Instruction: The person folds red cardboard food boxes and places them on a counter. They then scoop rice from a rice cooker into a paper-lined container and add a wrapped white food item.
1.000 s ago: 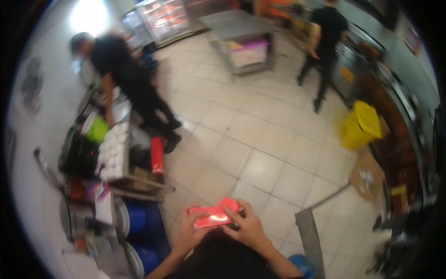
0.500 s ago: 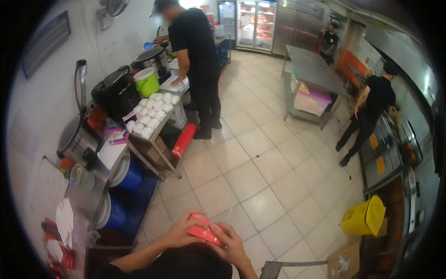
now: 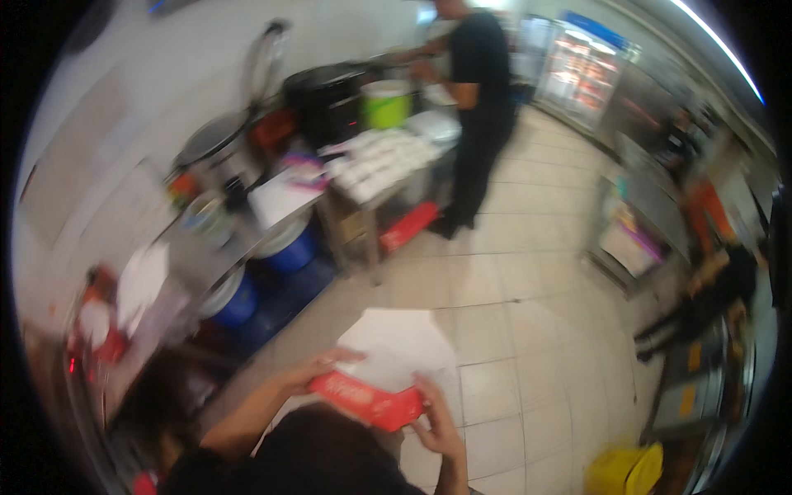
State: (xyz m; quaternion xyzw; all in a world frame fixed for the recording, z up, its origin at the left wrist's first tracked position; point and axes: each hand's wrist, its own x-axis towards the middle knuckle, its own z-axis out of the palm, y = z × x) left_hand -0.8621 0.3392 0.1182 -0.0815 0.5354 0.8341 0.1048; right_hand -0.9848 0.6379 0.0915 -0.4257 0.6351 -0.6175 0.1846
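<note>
In front of my body I hold a red and white cardboard food box (image 3: 371,403), its red side toward me. A broad white panel of it opens away from me above the floor. My left hand (image 3: 327,366) grips the box's left end, fingers along the upper edge. At the right end, my right hand (image 3: 437,415) closes round the red side, thumb near the top corner. Motion smears the picture, so fine finger detail is lost.
On the left a metal worktable (image 3: 186,280) bears pots, a white sheet (image 3: 285,198) and plastic bags; blue tubs (image 3: 289,247) stand beneath. Rows of white packets (image 3: 384,161) lie farther on, by a person in black (image 3: 483,107). A yellow bin (image 3: 624,470) stands at lower right.
The box was a compact red shape between my hands; now its white panel is spread out and my hands are farther apart. The view has turned left, and the room appears shifted right.
</note>
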